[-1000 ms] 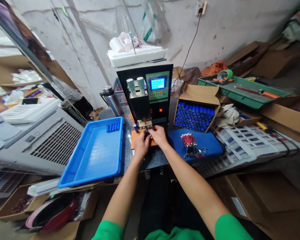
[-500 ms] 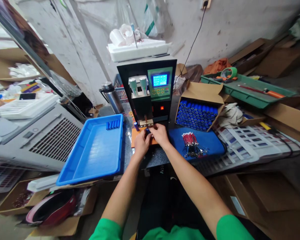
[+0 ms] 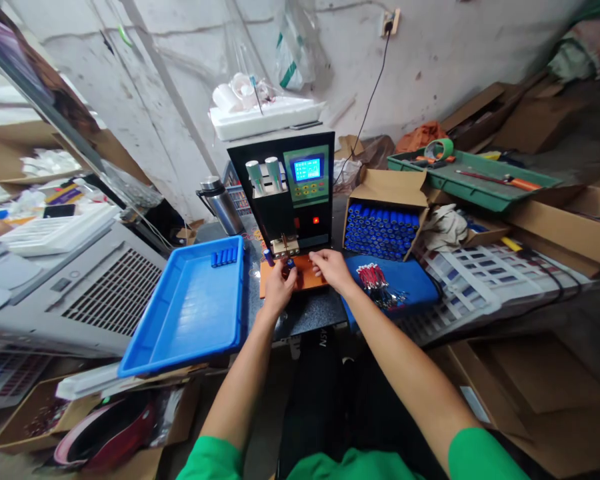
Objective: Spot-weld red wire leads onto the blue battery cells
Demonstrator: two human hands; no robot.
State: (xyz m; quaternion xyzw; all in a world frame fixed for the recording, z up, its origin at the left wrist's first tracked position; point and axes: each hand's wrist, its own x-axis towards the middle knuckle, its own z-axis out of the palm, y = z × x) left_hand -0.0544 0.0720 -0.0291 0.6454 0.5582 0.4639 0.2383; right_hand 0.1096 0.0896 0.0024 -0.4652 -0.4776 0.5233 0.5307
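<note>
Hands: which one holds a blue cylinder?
The left hand, gripping a blue cylinder before the machine; the right hand is apart from that cylinder, by the orange board's right end.

Soft light is washing the wall [image 3: 430, 60], sheen is whitening the blue tray [image 3: 200, 300], the screen [image 3: 307, 169] is glowing; I'm watching shadow pooling under the bench [image 3: 313, 311], far edges stretching and blurring.

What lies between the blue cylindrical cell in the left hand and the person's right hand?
In the head view, a stretch of orange board shows between the blue cylindrical cell, held by the left hand, and the right hand.
</note>
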